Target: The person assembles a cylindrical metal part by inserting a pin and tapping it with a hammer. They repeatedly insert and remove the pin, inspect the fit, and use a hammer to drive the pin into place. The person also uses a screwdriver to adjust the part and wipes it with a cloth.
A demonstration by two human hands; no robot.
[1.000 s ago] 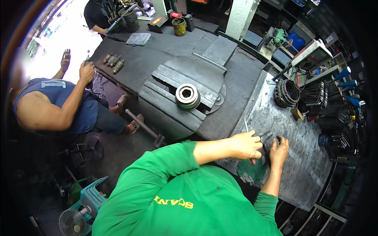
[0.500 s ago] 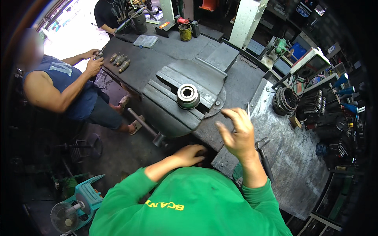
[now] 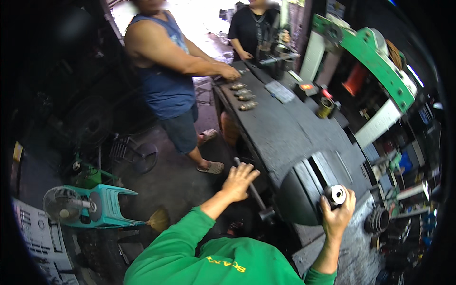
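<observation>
The person wears a bright green shirt with long sleeves that end at the wrists. A yellow print sits across the chest. The left hand (image 3: pixel 239 180) and the right hand (image 3: pixel 338 214) are bare, without gloves, rings or watch.

A flat grey rectangular card or packet (image 3: pixel 280 91) lies on the dark table (image 3: pixel 285 133), toward its far end. Beyond it, at the table's far right edge, a small black box with a red-orange glowing face (image 3: pixel 306 87) sits flat. Just right of that stands a dull yellow-green can (image 3: pixel 325 107), upright. At the lower left edge of the view, a pale printed sheet or panel (image 3: pixel 40 237) with dark markings lies near the floor, beside a small fan (image 3: pixel 59 205).
</observation>
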